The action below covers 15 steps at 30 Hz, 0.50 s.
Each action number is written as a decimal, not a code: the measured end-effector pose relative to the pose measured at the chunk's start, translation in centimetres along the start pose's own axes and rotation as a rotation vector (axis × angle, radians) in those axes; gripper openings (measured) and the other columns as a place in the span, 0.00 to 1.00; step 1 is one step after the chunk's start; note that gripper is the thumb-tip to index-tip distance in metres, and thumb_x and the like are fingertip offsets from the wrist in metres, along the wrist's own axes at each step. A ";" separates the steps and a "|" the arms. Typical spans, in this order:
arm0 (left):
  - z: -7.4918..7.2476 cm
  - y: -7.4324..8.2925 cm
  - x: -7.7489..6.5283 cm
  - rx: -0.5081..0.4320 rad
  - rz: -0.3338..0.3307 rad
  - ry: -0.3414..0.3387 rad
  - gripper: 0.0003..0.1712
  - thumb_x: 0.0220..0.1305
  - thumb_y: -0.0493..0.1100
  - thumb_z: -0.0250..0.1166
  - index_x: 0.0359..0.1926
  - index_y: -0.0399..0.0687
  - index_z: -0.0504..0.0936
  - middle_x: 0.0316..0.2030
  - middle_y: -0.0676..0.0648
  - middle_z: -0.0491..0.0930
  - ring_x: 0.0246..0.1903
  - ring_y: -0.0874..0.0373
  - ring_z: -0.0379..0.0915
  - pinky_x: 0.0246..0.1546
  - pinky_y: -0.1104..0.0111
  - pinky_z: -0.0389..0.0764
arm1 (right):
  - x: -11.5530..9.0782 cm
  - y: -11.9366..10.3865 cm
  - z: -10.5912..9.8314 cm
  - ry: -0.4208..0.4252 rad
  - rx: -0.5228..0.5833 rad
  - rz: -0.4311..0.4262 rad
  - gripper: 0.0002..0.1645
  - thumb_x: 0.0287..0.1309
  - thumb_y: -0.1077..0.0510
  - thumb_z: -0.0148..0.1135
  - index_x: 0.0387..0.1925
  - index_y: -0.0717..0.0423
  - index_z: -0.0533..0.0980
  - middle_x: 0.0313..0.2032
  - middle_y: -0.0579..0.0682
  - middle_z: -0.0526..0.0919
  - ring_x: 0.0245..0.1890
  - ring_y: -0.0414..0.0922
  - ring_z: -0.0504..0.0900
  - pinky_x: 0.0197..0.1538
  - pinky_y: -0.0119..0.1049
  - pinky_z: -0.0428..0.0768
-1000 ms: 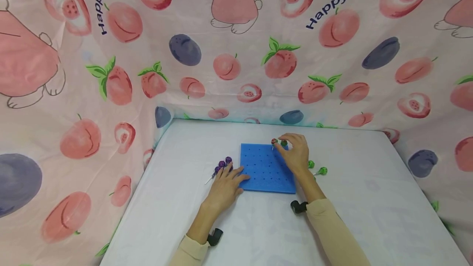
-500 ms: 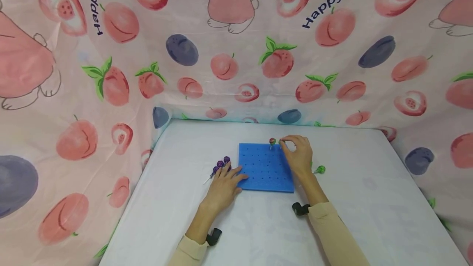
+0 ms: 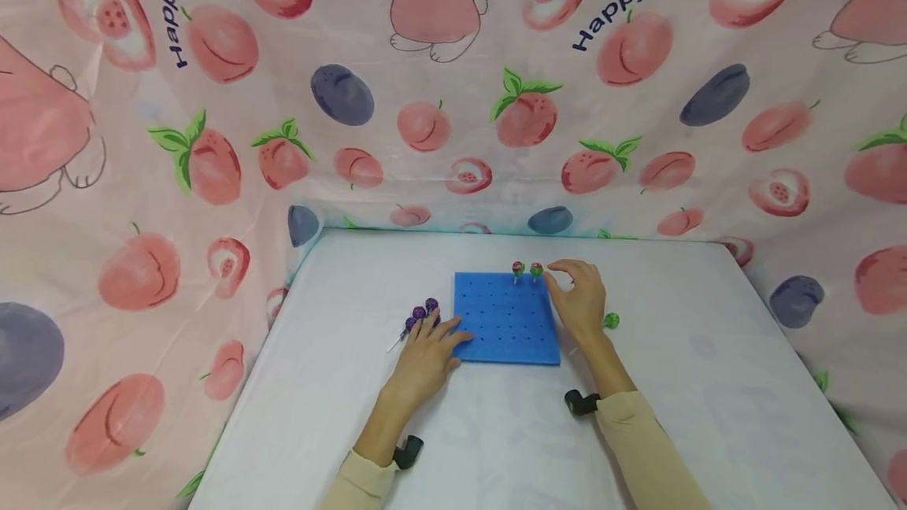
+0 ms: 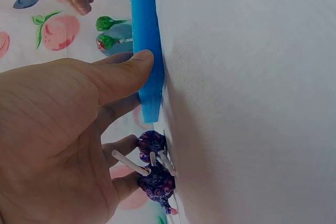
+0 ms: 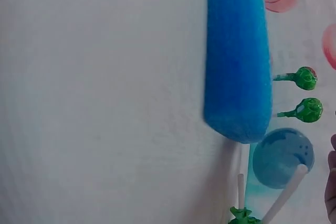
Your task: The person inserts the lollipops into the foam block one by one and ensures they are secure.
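Observation:
A blue foam board with rows of small holes lies on the white table. Two red-and-green wrapped lollipops, a left one and a right one, stand upright by their sticks at its back edge. My right hand is just right of them, fingers bent loosely with nothing seen between them. My left hand rests at the board's left front corner; in the left wrist view its thumb lies against the board's side. Its other fingers spread over purple lollipops, partly hiding them.
A green lollipop lies right of the board, partly behind my right wrist. In the right wrist view, white sticks and a green wrapper show near the board's end. A fruit-print cloth hangs behind the table.
The right lollipop, earlier between my right fingers, now stands free in the board. My right hand has let go and drawn off to the right. My left hand stays by the board's corner.

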<state>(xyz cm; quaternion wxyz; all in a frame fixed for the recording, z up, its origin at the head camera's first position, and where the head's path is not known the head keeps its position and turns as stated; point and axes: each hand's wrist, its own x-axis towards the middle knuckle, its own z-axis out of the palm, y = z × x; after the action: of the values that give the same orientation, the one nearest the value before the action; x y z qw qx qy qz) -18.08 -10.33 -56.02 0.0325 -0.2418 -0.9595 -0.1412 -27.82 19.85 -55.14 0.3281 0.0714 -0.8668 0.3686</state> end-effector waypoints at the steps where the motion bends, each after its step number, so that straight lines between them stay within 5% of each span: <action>1: 0.0 0.0 0.0 -0.001 0.000 -0.001 0.26 0.70 0.47 0.70 0.68 0.62 0.79 0.76 0.46 0.67 0.79 0.36 0.50 0.74 0.37 0.57 | 0.0 -0.1 -0.1 0.000 -0.004 0.003 0.10 0.59 0.60 0.77 0.42 0.57 0.87 0.46 0.55 0.89 0.48 0.56 0.81 0.47 0.50 0.77; 15: -0.1 -0.1 0.0 -0.005 0.003 -0.005 0.26 0.71 0.47 0.70 0.68 0.61 0.80 0.76 0.46 0.67 0.79 0.37 0.50 0.75 0.38 0.57 | -0.7 0.0 -2.2 -0.011 -0.056 0.110 0.10 0.58 0.61 0.76 0.42 0.58 0.88 0.47 0.57 0.89 0.50 0.57 0.81 0.48 0.54 0.78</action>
<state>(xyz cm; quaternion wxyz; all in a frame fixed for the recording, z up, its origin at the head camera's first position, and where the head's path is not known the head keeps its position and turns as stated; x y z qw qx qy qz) -18.11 -10.45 -55.96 0.0299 -0.2439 -0.9588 -0.1429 -26.11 21.25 -54.49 0.3042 0.0163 -0.8813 0.3612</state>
